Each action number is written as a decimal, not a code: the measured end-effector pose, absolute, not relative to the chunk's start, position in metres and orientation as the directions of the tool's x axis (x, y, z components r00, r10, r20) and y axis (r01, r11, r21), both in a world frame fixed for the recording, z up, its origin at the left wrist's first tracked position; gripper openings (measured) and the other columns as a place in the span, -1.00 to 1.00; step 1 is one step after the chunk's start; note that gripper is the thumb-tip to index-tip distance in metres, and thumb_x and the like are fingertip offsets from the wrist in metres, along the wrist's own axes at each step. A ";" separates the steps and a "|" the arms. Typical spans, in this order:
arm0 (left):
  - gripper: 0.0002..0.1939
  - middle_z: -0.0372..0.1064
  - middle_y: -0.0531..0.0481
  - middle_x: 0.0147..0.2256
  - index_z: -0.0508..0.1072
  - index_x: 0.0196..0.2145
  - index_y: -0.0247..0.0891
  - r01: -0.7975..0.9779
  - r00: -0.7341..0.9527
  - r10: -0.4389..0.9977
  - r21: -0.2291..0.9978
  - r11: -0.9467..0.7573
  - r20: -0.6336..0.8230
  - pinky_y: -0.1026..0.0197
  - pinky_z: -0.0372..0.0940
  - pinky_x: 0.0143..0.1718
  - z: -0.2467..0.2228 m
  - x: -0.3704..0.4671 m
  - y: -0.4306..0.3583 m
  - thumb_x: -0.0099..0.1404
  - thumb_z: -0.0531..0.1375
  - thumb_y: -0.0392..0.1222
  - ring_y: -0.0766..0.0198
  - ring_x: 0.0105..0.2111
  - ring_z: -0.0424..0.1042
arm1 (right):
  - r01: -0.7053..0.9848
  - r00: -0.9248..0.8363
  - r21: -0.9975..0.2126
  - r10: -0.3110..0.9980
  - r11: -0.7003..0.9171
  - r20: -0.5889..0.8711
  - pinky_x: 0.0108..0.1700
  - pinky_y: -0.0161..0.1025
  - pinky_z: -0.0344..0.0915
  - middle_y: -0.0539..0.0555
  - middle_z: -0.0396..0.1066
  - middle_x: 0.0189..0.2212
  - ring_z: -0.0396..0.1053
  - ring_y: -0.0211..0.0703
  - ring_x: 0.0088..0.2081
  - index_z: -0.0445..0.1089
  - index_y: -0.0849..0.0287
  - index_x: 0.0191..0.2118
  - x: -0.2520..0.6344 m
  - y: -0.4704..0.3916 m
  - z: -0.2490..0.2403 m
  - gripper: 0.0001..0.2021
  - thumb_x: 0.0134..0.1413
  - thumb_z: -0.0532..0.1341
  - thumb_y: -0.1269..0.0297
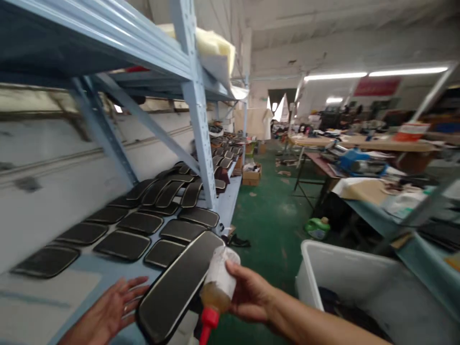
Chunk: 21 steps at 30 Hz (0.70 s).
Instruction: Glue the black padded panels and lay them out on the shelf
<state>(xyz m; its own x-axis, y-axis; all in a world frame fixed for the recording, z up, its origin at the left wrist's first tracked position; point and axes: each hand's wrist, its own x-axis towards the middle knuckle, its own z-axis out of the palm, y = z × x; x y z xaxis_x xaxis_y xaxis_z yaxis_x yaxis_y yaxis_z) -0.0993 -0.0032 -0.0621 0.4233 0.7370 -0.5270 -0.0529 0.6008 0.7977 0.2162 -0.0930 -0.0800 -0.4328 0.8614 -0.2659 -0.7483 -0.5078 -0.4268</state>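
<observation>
Right hand (247, 294) wraps fingers around glue bottle (217, 287), red nozzle down. Left hand (111, 311) open, fingers spread, fingertips touching long black panel (179, 287) lying between both hands. Beyond the fingers, black pads (124, 244) cover shelf (89, 273).

Bright ceiling tubes (373, 74) glare white at upper right. Motion blur smears the whole frame, and the edges bend, wide-angle, under soft shadows.

Was a factory workshop, small-parts production. Blue steel racking (196, 96) held rows of identical black padded panels (124, 244) laid out flat. Green painted floor (273, 225), fluorescent tube lights (373, 74), cluttered worktables (359, 143), white plastic bin (345, 278), cardboard box (251, 175).
</observation>
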 end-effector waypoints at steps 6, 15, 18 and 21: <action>-0.69 0.54 0.02 -0.35 0.50 -0.21 -0.21 0.230 0.537 0.638 0.823 0.519 -0.552 0.23 0.32 -0.34 -0.020 -0.069 0.015 0.11 0.36 -0.04 0.26 -0.38 0.49 | -0.662 -0.530 -0.478 0.812 -0.576 -0.244 0.04 -0.16 0.27 0.08 0.59 -0.33 0.51 -0.13 -0.25 0.50 0.27 -0.13 0.218 -0.090 -0.061 -0.50 -0.24 0.52 0.14; -0.63 0.56 -0.01 -0.44 0.50 -0.27 -0.28 0.235 0.567 0.639 0.845 0.480 -0.520 0.14 0.37 -0.29 -0.024 -0.032 0.005 -0.13 0.26 -0.40 0.10 -0.35 0.54 | -0.692 -0.495 -0.478 0.837 -0.541 -0.232 0.06 -0.13 0.28 0.15 0.59 -0.24 0.52 -0.05 -0.15 0.48 0.28 -0.09 0.207 -0.098 -0.066 -0.49 -0.18 0.49 0.12; -0.55 0.61 -0.02 -0.33 0.52 -0.13 -0.25 0.210 0.608 0.637 0.870 0.446 -0.473 0.10 0.38 -0.18 -0.014 -0.042 -0.007 -0.04 0.22 -0.43 0.08 -0.26 0.56 | -0.769 -0.301 -0.498 0.914 -0.401 -0.272 -0.01 -0.13 0.35 0.17 0.59 -0.21 0.53 -0.03 -0.15 0.48 0.25 -0.08 0.225 -0.100 -0.057 -0.52 -0.09 0.46 0.08; -0.46 0.62 -0.03 -0.19 0.51 -0.01 -0.19 0.209 0.673 0.587 0.877 0.433 -0.450 0.02 0.37 -0.06 -0.002 -0.053 -0.023 0.02 0.21 -0.45 0.01 -0.14 0.55 | -0.802 -0.037 -0.569 0.967 -0.178 -0.252 -0.13 -0.18 0.41 0.13 0.59 -0.25 0.54 -0.06 -0.23 0.48 0.21 -0.11 0.248 -0.093 -0.038 -0.56 -0.11 0.48 0.12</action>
